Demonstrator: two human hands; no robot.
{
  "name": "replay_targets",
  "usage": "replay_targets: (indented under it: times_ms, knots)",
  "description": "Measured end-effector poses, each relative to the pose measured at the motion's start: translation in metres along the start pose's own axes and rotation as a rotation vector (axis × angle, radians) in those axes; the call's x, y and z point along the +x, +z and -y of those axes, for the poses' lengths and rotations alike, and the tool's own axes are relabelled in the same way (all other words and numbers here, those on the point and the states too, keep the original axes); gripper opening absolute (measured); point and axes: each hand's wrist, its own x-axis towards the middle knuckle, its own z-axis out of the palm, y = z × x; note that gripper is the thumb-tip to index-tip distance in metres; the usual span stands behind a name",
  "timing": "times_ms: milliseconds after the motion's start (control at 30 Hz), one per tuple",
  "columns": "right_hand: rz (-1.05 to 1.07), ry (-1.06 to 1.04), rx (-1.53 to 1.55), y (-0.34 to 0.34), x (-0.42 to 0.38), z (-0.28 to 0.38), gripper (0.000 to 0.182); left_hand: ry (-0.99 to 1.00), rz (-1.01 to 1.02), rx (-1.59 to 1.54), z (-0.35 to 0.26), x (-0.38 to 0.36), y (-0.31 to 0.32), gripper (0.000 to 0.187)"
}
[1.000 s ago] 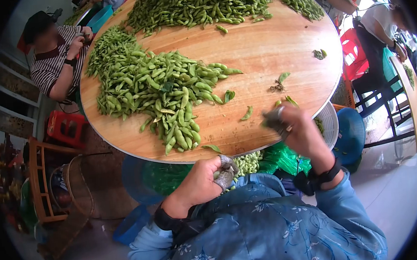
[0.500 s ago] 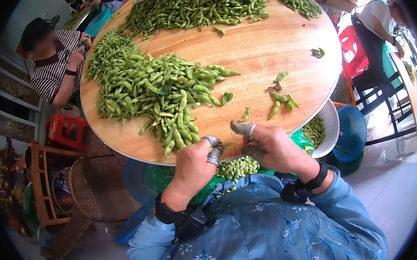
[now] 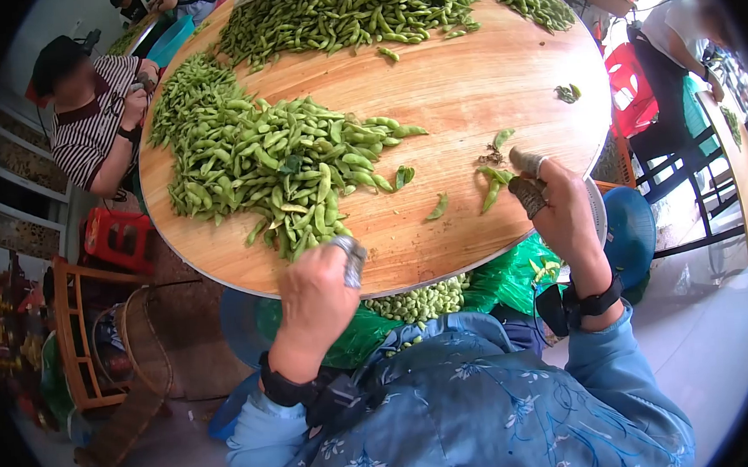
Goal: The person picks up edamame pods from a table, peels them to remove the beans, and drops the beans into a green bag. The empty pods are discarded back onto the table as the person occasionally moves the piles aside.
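Grey-wrapped fingers (image 3: 528, 197) of the right hand (image 3: 566, 211), slightly apart, beside pods (image 3: 492, 192).

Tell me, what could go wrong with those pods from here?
The pod pile reaches toward the near edge of the table by the left hand, so a stray sweep might tip some off. Those could land among the shelled beans just below. Brown debris near the right hand might get gathered up with loose pods.
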Motion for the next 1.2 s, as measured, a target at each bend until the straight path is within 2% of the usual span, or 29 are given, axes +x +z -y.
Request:
replay_targets:
  times_ms: [33,67,100,167,233,300,367,433,500,533,667,733,867,967,1033,1200]
  knots:
    - [-0.005,0.000,-0.001,0.006,-0.002,-0.003,0.029,-0.017,-0.057,0.184,0.003,0.006,-0.002,0.011]
    - [0.044,-0.037,0.124,0.018,-0.006,-0.008,0.029,-0.029,-0.042,0.302,0.007,0.011,0.000,0.011]
    - [0.092,-0.073,0.248,0.026,-0.009,-0.008,0.028,-0.021,-0.043,0.299,0.010,0.014,0.003,0.011]
    - [0.294,-0.213,0.107,0.031,-0.015,0.015,0.027,-0.064,0.050,0.368,0.015,0.021,0.008,0.021]
    - [0.463,-0.242,0.055,0.041,-0.019,0.025,0.027,-0.057,0.072,0.377,0.010,0.027,0.008,0.019]
    - [0.397,-0.215,0.077,0.044,-0.018,0.024,0.025,-0.016,0.132,0.388,0.009,0.030,0.007,0.015]
    - [0.246,-0.127,0.142,0.045,-0.014,0.016,0.023,0.007,0.128,0.368,0.010,0.028,0.008,0.012]
    - [0.256,-0.104,0.176,0.041,-0.013,0.019,0.022,0.023,0.117,0.353,0.013,0.026,0.011,0.009]
    - [0.289,-0.077,0.254,0.043,-0.016,0.019,0.022,0.098,0.097,0.141,0.014,0.025,0.015,0.007]
    - [0.311,-0.040,0.305,0.044,-0.017,0.021,0.021,0.106,0.111,0.129,0.015,0.025,0.015,0.013]
    - [0.278,-0.047,0.289,0.042,-0.019,0.025,0.021,0.064,0.046,-0.065,0.012,0.015,0.012,0.016]
    - [0.331,0.082,0.298,0.040,-0.018,0.025,0.021,0.008,0.042,-0.207,0.009,0.006,0.010,0.019]
    - [0.294,0.027,0.373,0.047,-0.018,0.023,0.021,-0.054,0.029,-0.186,-0.004,0.002,0.006,0.017]
    - [0.342,0.063,0.346,0.045,-0.018,0.031,0.021,-0.012,0.070,-0.013,-0.003,0.007,0.007,0.018]
    - [0.342,0.061,0.401,0.046,-0.020,0.030,0.021,0.117,0.129,0.069,0.003,0.007,0.013,0.017]
    - [0.410,0.120,0.415,0.044,-0.025,0.027,0.021,0.124,0.154,0.075,-0.006,0.003,0.010,0.011]
